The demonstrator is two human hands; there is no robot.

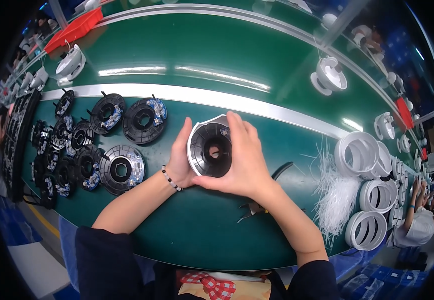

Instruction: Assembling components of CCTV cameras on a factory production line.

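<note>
Both of my hands are wrapped round a white ring housing [190, 152] with a black ribbed disc [202, 159] seated inside it, held above the green bench. My left hand [179, 161] grips its left rim, thumb up along the side. From the right, my right hand [244, 159] curls its fingers over the top edge, its thumb along the lower rim. A hole shows in the disc's middle, and a bit of circuit board is visible beside my right fingers. Beneath my right forearm lies a pair of pliers [251, 210], partly hidden.
Several black discs with blue circuit boards [144, 120] crowd the left of the bench. To the right lie a heap of thin white plastic strips [338, 202] and stacked white rings [357, 152]. White fan-like units [329, 75] stand beyond the metal rail. A co-worker [419, 225] sits far right.
</note>
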